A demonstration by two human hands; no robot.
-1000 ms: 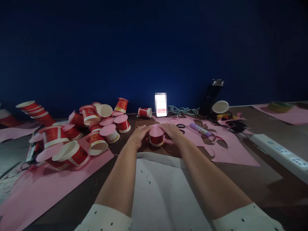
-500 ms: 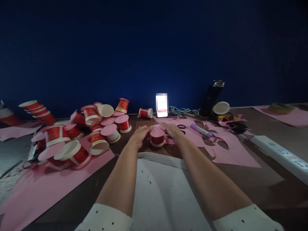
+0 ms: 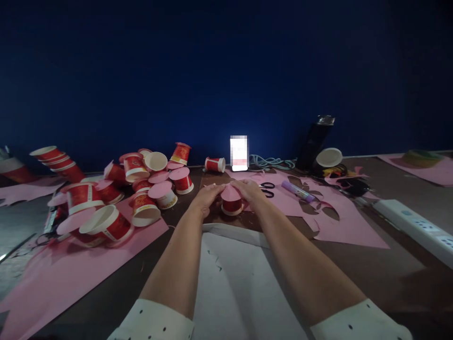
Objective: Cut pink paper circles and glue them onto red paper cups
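In front of me a red paper cup (image 3: 231, 207) stands upside down on the brown table, its white rim at the bottom. A pink paper circle (image 3: 230, 193) covers its base and rises to a fold in the middle. My left hand (image 3: 206, 199) is closed at the paper's left edge, thumb and fingertips on it. From the other side my right hand (image 3: 249, 191) bends its fingers over the paper's back right edge. The fingertips of both hands are partly hidden behind the paper.
Left lies a heap of red paper cups (image 3: 145, 208) with pink circles. Right of my hands are black-handled scissors (image 3: 268, 190), a purple glue stick (image 3: 297, 191) and cut pink paper (image 3: 348, 226). A lit phone (image 3: 239, 153), a dark flask (image 3: 314, 141) and a white power strip (image 3: 417, 226) stand around.
My right hand has come inward to the left over the paper. The pink circle now looks narrower and more peaked between my hands. The view has shifted slightly.
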